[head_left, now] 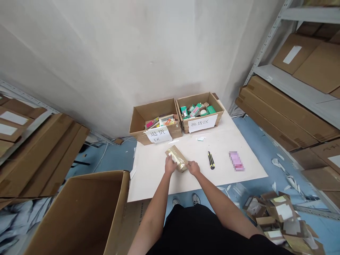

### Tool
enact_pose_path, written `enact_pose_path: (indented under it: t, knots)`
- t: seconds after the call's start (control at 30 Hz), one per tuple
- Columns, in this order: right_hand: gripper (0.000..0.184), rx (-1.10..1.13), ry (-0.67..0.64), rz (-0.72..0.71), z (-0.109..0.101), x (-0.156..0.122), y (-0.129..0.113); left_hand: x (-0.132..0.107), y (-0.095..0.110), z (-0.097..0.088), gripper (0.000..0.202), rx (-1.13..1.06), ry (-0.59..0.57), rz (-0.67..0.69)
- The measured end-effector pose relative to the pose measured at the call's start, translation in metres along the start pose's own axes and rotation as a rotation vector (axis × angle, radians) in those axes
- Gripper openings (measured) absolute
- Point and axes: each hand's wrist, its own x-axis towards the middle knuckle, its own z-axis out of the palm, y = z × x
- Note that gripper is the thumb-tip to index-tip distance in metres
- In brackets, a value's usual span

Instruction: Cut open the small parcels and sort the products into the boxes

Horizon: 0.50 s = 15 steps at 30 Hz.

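A small cardboard box (181,160), wrapped in shiny tape and with a pale label, lies slantwise on the white table (148,173) in front of me. My left hand (170,165) grips its near left side, the fingers partly hidden against the label. At the right end, my right hand (193,168) has its fingers closed on the corner. To the right lies a black and yellow utility knife (211,160). Further right is a pink, pixel-blurred item (236,161) that I cannot make out.
Two labelled cartons stand at the table's back: the left carton (138,137) holds mixed items, the right carton (186,126) small green boxes. A large open carton (117,212) stands at lower left. Opened boxes (284,212) litter the floor at lower right. Shelves (297,83) flank both sides.
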Motion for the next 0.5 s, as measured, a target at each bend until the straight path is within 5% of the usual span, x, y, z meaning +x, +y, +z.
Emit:
enact_pose_path:
  t: [0.13, 0.23, 0.37, 0.5]
  knots:
    - [0.060, -0.003, 0.101, -0.119, -0.011, 0.004, 0.009, 0.003, -0.006, 0.009, 0.106, 0.184, -0.258, -0.098]
    - [0.064, 0.008, 0.188, -0.157, -0.038, 0.008, 0.035, 0.024, -0.010, 0.006, 0.124, 0.322, -0.341, -0.117]
    - [0.067, 0.023, 0.276, -0.006, -0.080, 0.014, 0.095, 0.048, -0.017, 0.010, 0.132, 0.347, -0.403, -0.056]
    - [0.065, 0.042, 0.228, 0.174, -0.093, 0.015, 0.151, 0.052, -0.024, 0.017, 0.128, 0.368, -0.417, -0.049]
